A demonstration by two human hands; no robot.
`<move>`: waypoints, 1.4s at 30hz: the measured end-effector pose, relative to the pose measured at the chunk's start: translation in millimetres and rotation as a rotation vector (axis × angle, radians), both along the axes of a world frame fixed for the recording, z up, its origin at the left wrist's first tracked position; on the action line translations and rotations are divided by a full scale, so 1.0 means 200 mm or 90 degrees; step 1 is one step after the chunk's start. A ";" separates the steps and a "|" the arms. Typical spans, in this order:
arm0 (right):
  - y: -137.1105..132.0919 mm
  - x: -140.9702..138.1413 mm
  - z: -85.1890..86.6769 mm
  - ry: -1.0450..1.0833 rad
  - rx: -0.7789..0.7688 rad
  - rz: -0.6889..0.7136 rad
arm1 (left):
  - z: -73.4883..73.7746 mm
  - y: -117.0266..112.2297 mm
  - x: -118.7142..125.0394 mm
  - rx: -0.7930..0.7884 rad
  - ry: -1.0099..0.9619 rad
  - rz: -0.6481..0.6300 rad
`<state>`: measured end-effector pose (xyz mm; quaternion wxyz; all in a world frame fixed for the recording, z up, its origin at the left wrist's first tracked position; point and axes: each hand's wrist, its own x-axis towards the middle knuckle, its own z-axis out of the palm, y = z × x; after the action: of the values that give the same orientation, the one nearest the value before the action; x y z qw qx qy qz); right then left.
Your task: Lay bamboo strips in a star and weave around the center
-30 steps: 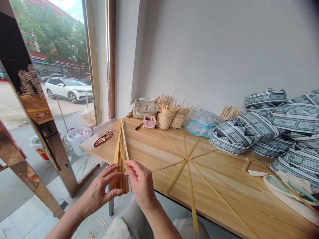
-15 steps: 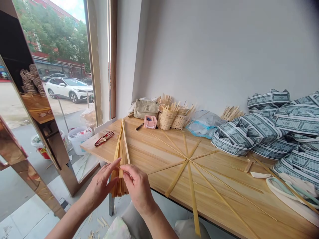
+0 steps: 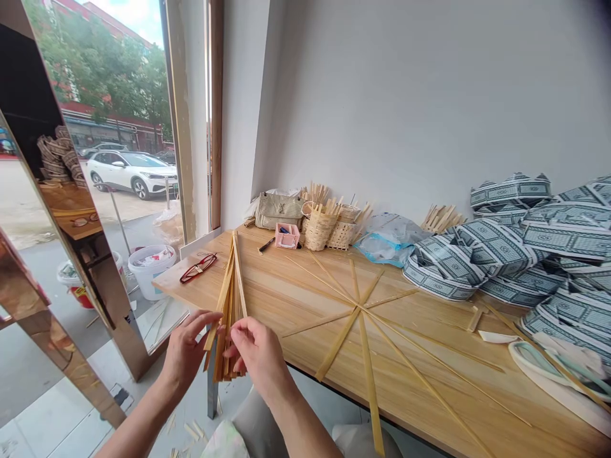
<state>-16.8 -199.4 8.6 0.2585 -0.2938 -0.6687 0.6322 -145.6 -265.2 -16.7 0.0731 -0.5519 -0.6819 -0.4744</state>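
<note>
A bundle of thin bamboo strips [image 3: 233, 286] lies fanned out at the table's left front, its lower ends jutting past the edge. My left hand [image 3: 184, 350] is closed at the bundle's left side, thumb and fingers on one bamboo strip that stands a little apart from the others. In front of the bundle's right side is my right hand [image 3: 262, 359], its fingers curled and thumb and forefinger together; whatever lies between them is hidden. To the right, several flat strips [image 3: 341, 343] cross in a star on the tabletop.
Red-framed glasses [image 3: 198, 268] rest near the left corner. Along the wall stand a beige handbag [image 3: 279, 211], a pink box [image 3: 287, 236], woven baskets [image 3: 321, 228] and a plastic bag [image 3: 389, 235]. Patterned bands [image 3: 496, 245] are piled at right. A white bucket [image 3: 151, 270] stands on the floor.
My left hand has shifted left and drawn in, parting a strip from the bundle. The right hand's fingers have curled in more. The crossed strips have stayed put.
</note>
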 end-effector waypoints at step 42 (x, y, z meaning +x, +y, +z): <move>-0.13 -0.01 0.04 -0.003 0.549 -0.049 | 0.05 0.19 -0.06 -0.049 -0.370 -0.091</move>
<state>-18.5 -226.3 15.8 0.3797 -0.1852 -0.8607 0.2839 -157.3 -227.5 -7.0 -0.1800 -0.4418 -0.6512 -0.5902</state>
